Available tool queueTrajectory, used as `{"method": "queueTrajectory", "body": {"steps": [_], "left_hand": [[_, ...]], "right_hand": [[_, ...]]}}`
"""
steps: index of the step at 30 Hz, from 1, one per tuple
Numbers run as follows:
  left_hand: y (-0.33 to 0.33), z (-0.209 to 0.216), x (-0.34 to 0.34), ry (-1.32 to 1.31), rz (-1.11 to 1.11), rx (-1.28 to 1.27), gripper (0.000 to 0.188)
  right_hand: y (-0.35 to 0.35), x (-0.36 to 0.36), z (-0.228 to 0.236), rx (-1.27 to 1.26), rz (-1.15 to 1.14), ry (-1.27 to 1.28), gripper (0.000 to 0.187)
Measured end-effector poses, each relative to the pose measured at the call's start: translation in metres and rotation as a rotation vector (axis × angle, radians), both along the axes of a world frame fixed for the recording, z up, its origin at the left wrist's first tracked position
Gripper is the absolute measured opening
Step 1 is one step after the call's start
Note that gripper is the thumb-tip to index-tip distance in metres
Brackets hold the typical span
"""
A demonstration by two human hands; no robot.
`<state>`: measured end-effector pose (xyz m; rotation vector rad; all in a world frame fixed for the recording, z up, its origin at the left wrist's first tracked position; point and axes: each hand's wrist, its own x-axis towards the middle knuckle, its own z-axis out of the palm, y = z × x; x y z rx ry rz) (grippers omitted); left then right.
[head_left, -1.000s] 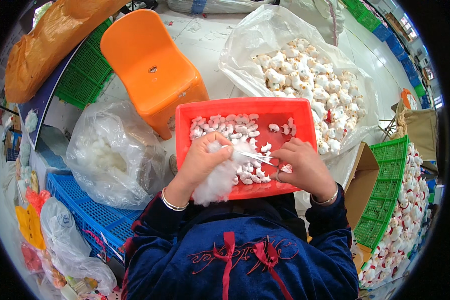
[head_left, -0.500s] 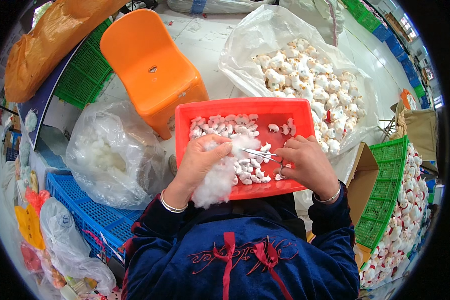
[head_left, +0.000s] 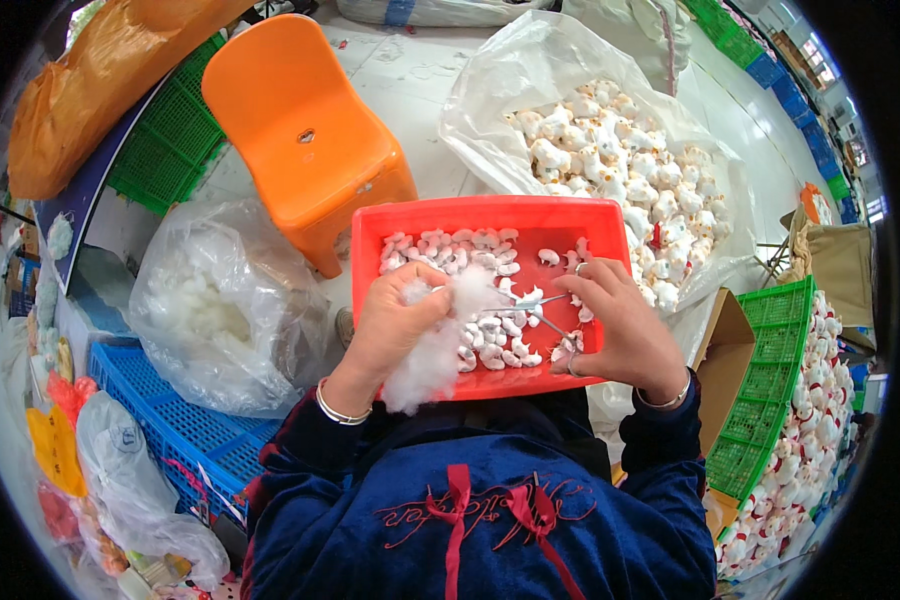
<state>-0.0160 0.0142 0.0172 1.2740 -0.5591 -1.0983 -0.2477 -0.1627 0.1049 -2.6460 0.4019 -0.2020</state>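
My left hand (head_left: 398,318) is closed in a pinch on a tuft of white fluffy stuffing (head_left: 422,375), which hangs below the fingers. Any small piece inside that pinch is hidden by the fluff. Facing it, my right hand (head_left: 622,325) holds metal scissor-handled forceps (head_left: 537,305) by their rings, thumb and fingers spread wide so the handles stand apart. Their tips reach the stuffing beside my left fingertips. Under both hands is a red plastic tray (head_left: 490,212), holding many small white curved fabric pieces (head_left: 450,248) at its far left, middle and right.
Beyond the tray stands an orange plastic chair (head_left: 305,130). A clear bag of stuffing (head_left: 205,310) rests to the left by a blue crate (head_left: 170,420). At the right are a large bag of white plush pieces (head_left: 630,170), a cardboard box (head_left: 725,355) and a green crate (head_left: 775,370).
My right hand has opened its fingers, spreading the forceps' handles, and has shifted slightly right. The left hand stays nearly in place with the stuffing.
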Motion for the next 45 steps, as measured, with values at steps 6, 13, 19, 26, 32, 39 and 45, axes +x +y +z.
{"method": "queueTrajectory", "body": {"steps": [6,13,19,26,32,39,45], "left_hand": [[0.002,0.007,-0.005,0.035,0.004,-0.007,0.014],[-0.001,0.002,-0.016,-0.001,-0.14,0.02,0.02],[0.003,0.002,-0.002,0.002,0.004,-0.001,0.018],[0.003,0.002,-0.006,-0.079,-0.083,0.052,0.016],[0.0,0.0,-0.008,-0.237,-0.051,0.024,0.012],[0.003,0.002,0.001,-0.197,0.036,0.066,0.01],[0.002,0.01,-0.005,-0.077,0.03,0.054,0.011]], "right_hand": [[0.002,0.006,-0.007,-0.026,-0.024,0.163,0.044],[0.013,0.021,-0.008,-0.053,0.054,0.145,0.032],[0.004,0.005,-0.003,0.013,0.023,0.14,0.032],[0.009,0.012,-0.005,0.013,0.055,0.192,0.031],[0.014,0.014,-0.016,-0.029,0.059,0.193,0.038],[0.01,0.004,0.014,-0.074,0.035,-0.033,0.058],[0.008,0.012,-0.001,-0.218,0.011,0.065,0.046]]}}
